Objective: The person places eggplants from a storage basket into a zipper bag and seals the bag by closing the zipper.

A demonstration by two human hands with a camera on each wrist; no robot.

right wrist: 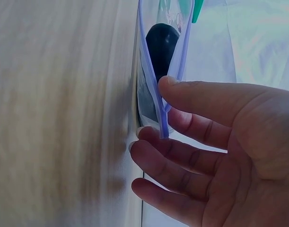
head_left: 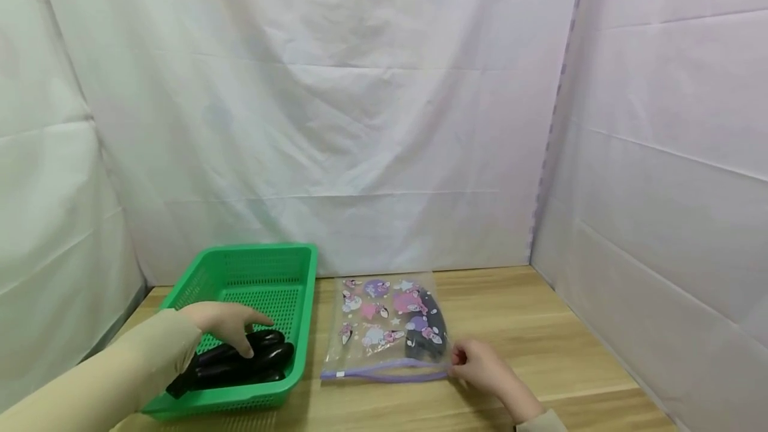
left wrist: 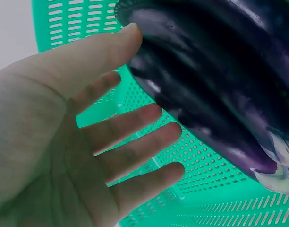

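Observation:
My left hand (head_left: 227,323) hovers over dark purple eggplants (head_left: 273,357) lying in a green plastic basket (head_left: 310,292). In the left wrist view its fingers are spread and relaxed, and the thumb tip overlaps one eggplant (left wrist: 191,109). A clear zip bag (head_left: 354,349) with pink and purple cartoon prints lies flat to the basket's right, its purple zip edge towards me. My right hand (head_left: 482,369) pinches the right end of that edge between thumb and forefinger. The bag's mouth gapes in the right wrist view, with a dark eggplant (right wrist: 162,45) inside.
A wooden table (head_left: 516,325) carries the basket and the bag. White cloth (head_left: 360,119) hangs behind the table, and more cloth (head_left: 672,185) closes off the right side. The basket's raised walls stand around the eggplants.

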